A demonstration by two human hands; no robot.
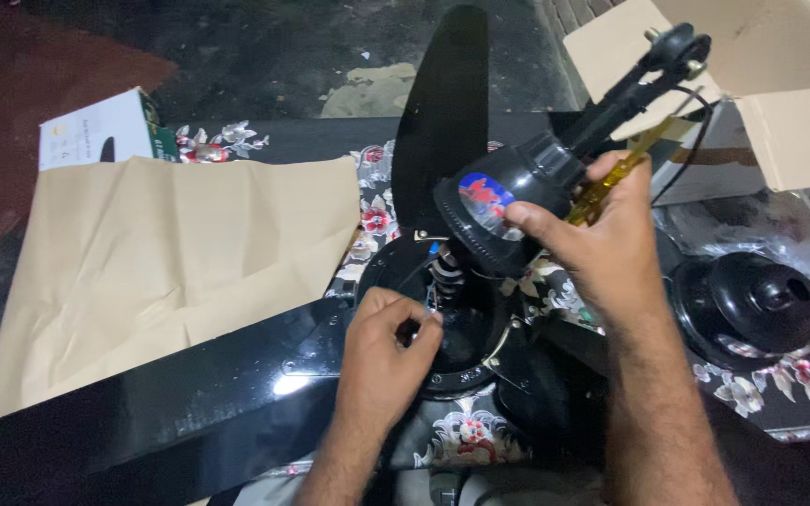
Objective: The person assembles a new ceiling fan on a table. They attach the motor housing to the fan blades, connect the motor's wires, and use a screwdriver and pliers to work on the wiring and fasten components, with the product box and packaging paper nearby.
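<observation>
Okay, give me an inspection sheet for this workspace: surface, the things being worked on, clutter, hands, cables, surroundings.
Surface: black floral-patterned cloth, partly covered by brown paper.
Job's things: black ceiling fan motor hub with glossy black blades; black canopy cup on a down rod; yellow-handled screwdriver.
Clutter: second black round fan part, clear plastic bag, small white and green box.
Hands: left hand fingers at the hub's centre; right hand grips the canopy cup and the screwdriver together.
Cables: thin black wire running near the rod.
Surroundings: open cardboard box, dark floor.
</observation>
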